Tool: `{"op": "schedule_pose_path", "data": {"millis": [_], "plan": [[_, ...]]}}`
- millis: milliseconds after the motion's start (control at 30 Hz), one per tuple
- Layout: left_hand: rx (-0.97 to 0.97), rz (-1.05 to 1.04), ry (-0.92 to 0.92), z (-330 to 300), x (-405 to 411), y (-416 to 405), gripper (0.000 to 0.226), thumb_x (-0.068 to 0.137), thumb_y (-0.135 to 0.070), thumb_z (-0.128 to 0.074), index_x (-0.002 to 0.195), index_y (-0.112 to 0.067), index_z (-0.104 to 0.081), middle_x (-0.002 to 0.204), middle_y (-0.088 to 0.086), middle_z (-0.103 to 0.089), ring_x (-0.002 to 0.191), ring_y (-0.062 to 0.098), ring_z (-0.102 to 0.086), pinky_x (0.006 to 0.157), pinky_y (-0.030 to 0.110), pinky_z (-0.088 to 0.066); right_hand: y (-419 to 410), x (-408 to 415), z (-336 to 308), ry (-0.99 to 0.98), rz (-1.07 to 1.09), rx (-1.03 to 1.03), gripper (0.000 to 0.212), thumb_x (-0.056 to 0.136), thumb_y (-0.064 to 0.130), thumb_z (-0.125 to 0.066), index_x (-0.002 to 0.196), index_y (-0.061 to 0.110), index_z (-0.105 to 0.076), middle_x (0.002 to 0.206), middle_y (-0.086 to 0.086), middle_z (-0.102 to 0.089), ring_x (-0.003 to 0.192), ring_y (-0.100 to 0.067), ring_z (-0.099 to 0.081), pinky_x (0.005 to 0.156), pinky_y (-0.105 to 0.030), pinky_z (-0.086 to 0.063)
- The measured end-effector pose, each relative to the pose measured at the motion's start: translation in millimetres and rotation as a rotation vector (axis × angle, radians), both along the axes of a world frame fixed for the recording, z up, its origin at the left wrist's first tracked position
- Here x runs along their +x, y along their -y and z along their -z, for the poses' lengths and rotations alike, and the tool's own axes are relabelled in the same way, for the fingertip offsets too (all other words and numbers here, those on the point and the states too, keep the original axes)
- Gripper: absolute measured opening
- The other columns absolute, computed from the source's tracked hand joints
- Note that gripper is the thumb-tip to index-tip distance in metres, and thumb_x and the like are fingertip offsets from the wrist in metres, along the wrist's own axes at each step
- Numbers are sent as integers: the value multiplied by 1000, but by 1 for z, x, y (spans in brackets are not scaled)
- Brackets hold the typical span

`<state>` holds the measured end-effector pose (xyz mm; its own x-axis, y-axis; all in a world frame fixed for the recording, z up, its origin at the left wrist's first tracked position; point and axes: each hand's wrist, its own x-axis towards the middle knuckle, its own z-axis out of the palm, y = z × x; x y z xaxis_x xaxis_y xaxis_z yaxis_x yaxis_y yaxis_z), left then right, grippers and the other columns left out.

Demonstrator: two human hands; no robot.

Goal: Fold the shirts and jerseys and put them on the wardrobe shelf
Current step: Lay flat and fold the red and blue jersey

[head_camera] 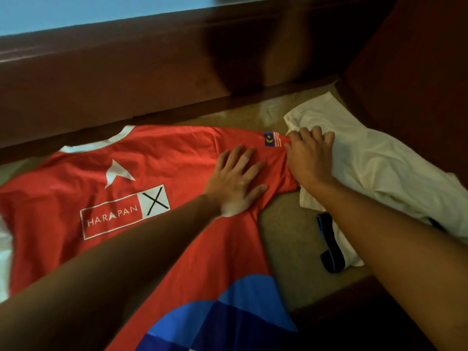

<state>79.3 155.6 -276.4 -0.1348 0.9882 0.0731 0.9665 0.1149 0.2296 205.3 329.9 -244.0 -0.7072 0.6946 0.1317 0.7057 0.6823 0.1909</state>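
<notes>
Jersey: a red jersey [162, 158] lies spread flat on a tan surface [283, 239], printed side up, its white collar toward the dark wooden frame [152, 79] at the back. White lettering reads HARAPAN beside a boxed X, with a white arrow shape above; blue patches sit near the lower hem.
Sleeve: the sleeve on the right reaches toward the white shirt [379, 168] and carries a small flag patch [273, 139].
Left hand: the left hand [236, 181] lies flat on the jersey just below that sleeve, fingers straight and spread — pressing the cloth, grasping nothing.
Right hand: the right hand [309, 153] sits at the sleeve's end, fingers curled down where the red cloth meets the white shirt; it seems to pinch the sleeve edge, though the fingertips are partly hidden.
White shirt: rumpled, unfolded, just right of the jersey and touching its sleeve.
Band: a dark blue-edged band [329, 244] lies at the white shirt's near edge.
</notes>
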Motion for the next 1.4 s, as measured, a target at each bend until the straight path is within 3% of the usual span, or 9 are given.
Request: {"op": "schedule_pose_path", "data": {"millis": [100, 267, 433, 600, 833, 1100, 1233, 1300, 1400], "plan": [[-61, -1, -43, 5, 0, -1, 68, 98, -65, -24, 156, -32, -30, 167, 8, -17, 154, 35, -9, 122, 55, -8, -5, -3, -10, 3, 0, 41, 43, 97, 41, -60, 128, 11, -61, 114, -17, -64, 103, -37, -54, 88, -50, -39], [60, -191, -72, 1, -2, 2, 60, 104, -52, -27, 154, -22, -38, 165, 13, -22, 153, 41, -10, 123, 56, -9, 45, 5, -8, -116, -217, -7, 53, 105, 45, -36, 143, 12, -51, 142, -11, -54, 130, -31, -49, 99, -50, -35], [-32, -418, -71, 8, -7, 10, 62, 103, -50, -27, 158, -21, -30, 167, 12, -16, 153, 42, -4, 122, 58, -7, 73, 16, 31, -29, -332, -267, 69, 105, 55, -21, 161, 14, -23, 169, -7, -16, 157, -20, -7, 124, -45, -16], [-124, -453, -49, 12, -11, 7, 69, 99, -62, -16, 160, -31, -13, 169, 5, -2, 153, 41, 9, 121, 62, 1, 67, 20, 36, 2, -318, -317, 74, 101, 65, -19, 163, 26, -11, 171, -6, -1, 157, -26, 5, 126, -50, -7], [-12, -495, -16, 3, -16, 5, 67, 98, -64, -25, 157, -33, -28, 168, 6, -11, 153, 41, 5, 121, 62, -1, 55, 10, 21, -64, -257, -313, 79, 98, 70, -26, 163, 26, -13, 170, -9, -6, 157, -22, 5, 127, -47, -4], [-184, -509, 12, 2, -27, 8, 72, 93, -72, -7, 159, -42, -5, 169, 0, 8, 150, 43, 18, 117, 66, 9, 34, 6, 26, 53, -136, -315, 95, 85, 88, -11, 162, 34, -3, 170, -11, -2, 157, -28, 5, 126, -50, 3], [54, -535, 197, -13, -45, 26, 63, 99, -56, -26, 152, -26, -40, 165, 5, -25, 154, 33, -10, 122, 56, -8, 60, -33, 5, -43, -267, -271, 90, 91, 79, -27, 162, 26, -16, 169, -14, -12, 157, -28, -2, 125, -55, -3], [194, -600, 155, -23, -60, 48, 47, 95, -42, -40, 127, -15, -61, 141, 8, -55, 135, 34, -44, 108, 52, -34, 89, -65, -2, -117, -401, -258, 80, 94, 68, -34, 158, 19, -31, 166, -16, -23, 156, -30, -12, 124, -55, -11], [276, -738, 95, -34, -96, 99, 31, 86, -30, -45, 102, -11, -64, 108, 8, -63, 103, 33, -56, 84, 46, -40, 145, -114, -2, -206, -593, -309, 69, 96, 56, -38, 149, 13, -48, 160, -16, -36, 153, -31, -25, 122, -53, -22]]}}
